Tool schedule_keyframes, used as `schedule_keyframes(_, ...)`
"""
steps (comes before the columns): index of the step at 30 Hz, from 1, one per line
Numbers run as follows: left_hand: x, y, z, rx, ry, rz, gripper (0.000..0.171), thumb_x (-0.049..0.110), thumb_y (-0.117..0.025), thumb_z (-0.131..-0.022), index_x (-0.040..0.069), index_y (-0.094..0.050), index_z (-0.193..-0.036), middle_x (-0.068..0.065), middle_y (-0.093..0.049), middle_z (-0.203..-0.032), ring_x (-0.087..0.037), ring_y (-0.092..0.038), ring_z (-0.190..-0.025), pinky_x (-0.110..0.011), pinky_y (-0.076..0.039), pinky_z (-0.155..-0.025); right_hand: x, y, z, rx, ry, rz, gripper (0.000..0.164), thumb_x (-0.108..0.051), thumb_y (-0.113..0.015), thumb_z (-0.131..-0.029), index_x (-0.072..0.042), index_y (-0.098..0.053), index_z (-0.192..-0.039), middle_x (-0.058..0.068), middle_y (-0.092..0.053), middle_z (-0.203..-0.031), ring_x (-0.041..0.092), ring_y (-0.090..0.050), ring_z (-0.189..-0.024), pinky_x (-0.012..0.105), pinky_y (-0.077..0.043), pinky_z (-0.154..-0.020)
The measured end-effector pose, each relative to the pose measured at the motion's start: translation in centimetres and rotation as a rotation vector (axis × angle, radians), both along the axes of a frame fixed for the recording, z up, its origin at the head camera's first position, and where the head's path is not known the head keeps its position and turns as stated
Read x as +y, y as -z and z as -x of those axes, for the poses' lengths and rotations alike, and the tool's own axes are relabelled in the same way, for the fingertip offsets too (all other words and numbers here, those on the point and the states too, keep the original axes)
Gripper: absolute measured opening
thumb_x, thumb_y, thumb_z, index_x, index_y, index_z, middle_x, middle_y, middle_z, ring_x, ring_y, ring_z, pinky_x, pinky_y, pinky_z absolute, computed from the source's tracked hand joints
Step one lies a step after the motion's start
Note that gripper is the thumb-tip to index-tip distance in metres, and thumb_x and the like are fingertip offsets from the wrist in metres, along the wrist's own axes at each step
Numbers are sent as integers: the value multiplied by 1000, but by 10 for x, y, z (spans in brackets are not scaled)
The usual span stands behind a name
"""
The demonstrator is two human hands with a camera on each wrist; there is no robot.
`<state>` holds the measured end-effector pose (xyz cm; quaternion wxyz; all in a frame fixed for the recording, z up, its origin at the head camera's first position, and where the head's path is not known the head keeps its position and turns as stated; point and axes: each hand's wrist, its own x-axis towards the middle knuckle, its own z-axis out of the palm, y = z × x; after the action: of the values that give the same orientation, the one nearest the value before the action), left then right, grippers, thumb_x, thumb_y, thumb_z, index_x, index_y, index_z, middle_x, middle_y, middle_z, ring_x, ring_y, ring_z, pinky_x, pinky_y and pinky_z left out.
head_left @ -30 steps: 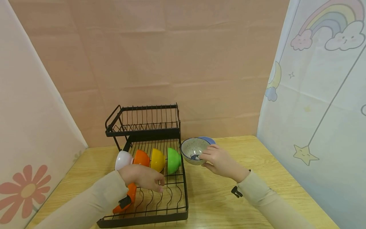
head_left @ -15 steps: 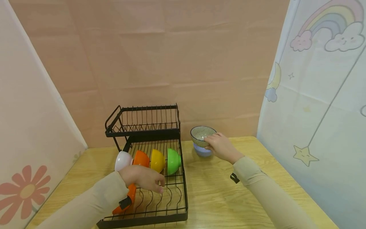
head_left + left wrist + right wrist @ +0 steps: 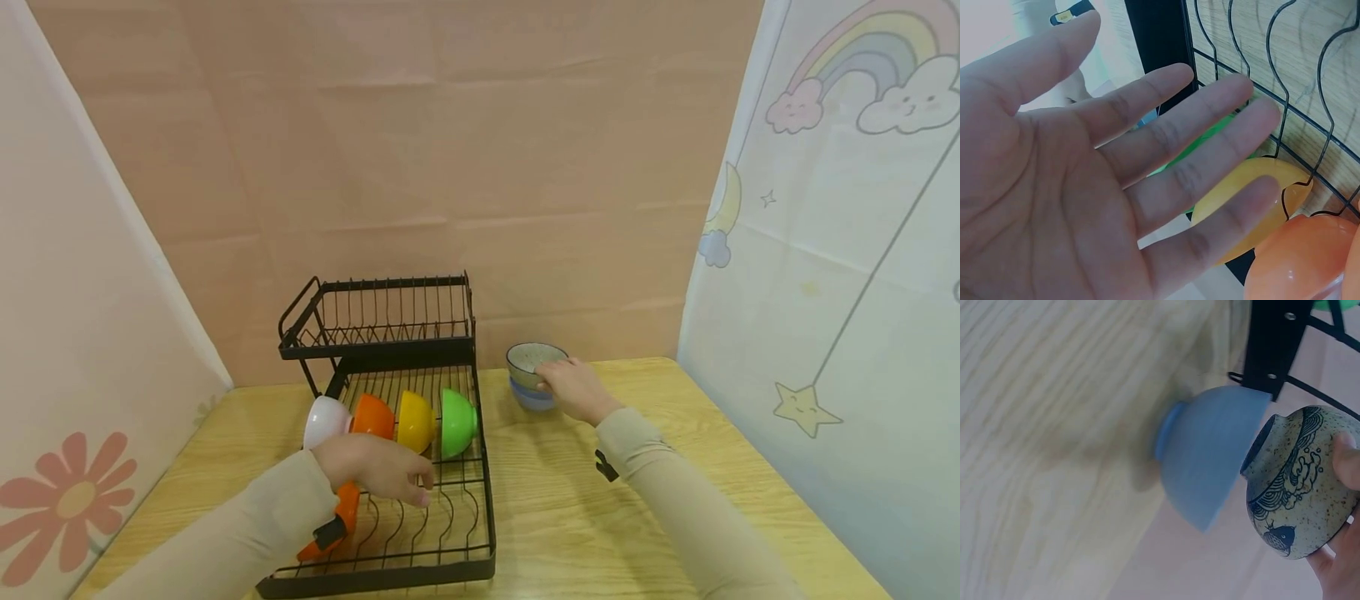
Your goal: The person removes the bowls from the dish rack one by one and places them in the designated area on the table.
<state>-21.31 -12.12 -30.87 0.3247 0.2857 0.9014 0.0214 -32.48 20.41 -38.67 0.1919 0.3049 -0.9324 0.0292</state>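
Observation:
My right hand [image 3: 577, 392] grips a grey speckled bowl [image 3: 531, 357] by its side, thumb outside the wall. In the right wrist view the speckled bowl [image 3: 1297, 487] shows dark blue wave and fish drawings. Directly below it a plain blue bowl [image 3: 1213, 447] stands upright on the table; the speckled bowl's foot is at its mouth, and whether they touch I cannot tell. My left hand [image 3: 382, 468] hovers over the front part of the black dish rack [image 3: 420, 573], holding nothing. Its fingers are spread and nearly straight in the left wrist view.
A white bowl [image 3: 325, 419], an orange bowl [image 3: 372, 415], a yellow bowl [image 3: 415, 422] and a green bowl [image 3: 457, 423] stand on edge in the lower rack. Another orange piece [image 3: 347, 508] is partly behind my left wrist. The rack's upper tier [image 3: 382, 343] rises behind.
My right hand has carried the speckled bowl from beside the green bowl back and to the right, over the blue bowl, then slightly down. My left hand stays put.

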Motion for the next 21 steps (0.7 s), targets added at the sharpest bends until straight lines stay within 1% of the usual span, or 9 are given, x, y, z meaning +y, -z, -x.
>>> schedule_keyframes(4,0,2,1,9,6,1,29,43,-57,-96,27,-61,-120,9,-63,-113,-10,-58,-104,-38,-48,-94,2,8,4,-55,20,-10,21,-24,-61,-94,-17,-48,-79,-8,-59,-74,12,-51,-66,36,-40,-70)
schedule_keyframes(6,0,3,1,14,11,6,29,43,-57,-96,27,-61,-120,9,-62,-114,-11,-58,-105,-38,-47,-94,2,12,6,-82,29,-19,21,-24,-61,-95,-17,-48,-78,-9,-61,-76,12,-53,-68,38,-44,-74)
schedule_keyframes(9,0,3,2,26,17,13,31,44,-57,-96,26,-61,-121,9,-62,-116,-11,-58,-107,-39,-47,-96,2,15,8,-108,34,-28,23,-22,-61,-94,-18,-47,-77,-8,-63,-78,13,-58,-71,46,-48,-84)
schedule_keyframes(12,1,3,2,40,18,18,32,44,-57,-95,26,-61,-121,8,-62,-116,-12,-58,-108,-39,-47,-96,1,17,9,-122,33,-20,23,-20,-61,-94,-17,-47,-77,-7,-64,-78,15,-61,-74,52,-46,-91)
schedule_keyframes(14,2,3,2,47,16,22,33,44,-57,-95,26,-61,-122,8,-62,-117,-12,-58,-108,-39,-47,-96,1,17,9,-123,36,-17,23,-20,-61,-94,-17,-47,-77,-7,-63,-78,16,-62,-75,53,-46,-93)
schedule_keyframes(18,2,3,2,55,13,29,33,45,-57,-95,25,-61,-122,9,-62,-117,-12,-58,-109,-39,-47,-96,2,20,11,-136,50,-25,24,-20,-61,-94,-18,-46,-76,-7,-63,-78,15,-61,-75,52,-46,-91)
schedule_keyframes(21,2,4,1,54,12,30,34,45,-57,-95,24,-61,-122,9,-62,-117,-12,-58,-108,-39,-47,-95,2,23,13,-162,66,-40,25,-22,-61,-95,-18,-46,-75,-8,-62,-79,11,-57,-72,45,-47,-82)
